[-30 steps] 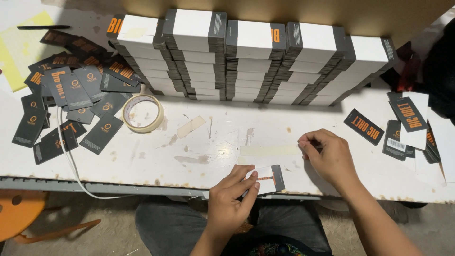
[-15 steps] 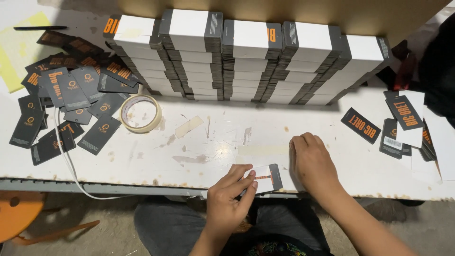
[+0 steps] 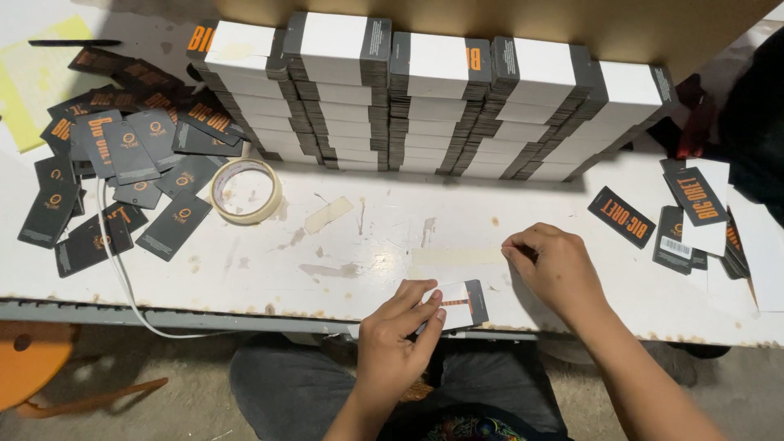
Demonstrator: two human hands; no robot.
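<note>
Two hands work at the near edge of the white bench [image 3: 572,184]. The left hand [image 3: 396,339] pins a small stack of white and dark tags [image 3: 459,304] under its fingers. The right hand [image 3: 559,265], just beyond and right of it, pinches what seems the end of a tape strip [image 3: 457,256] stuck flat, reaching leftward.
</note>
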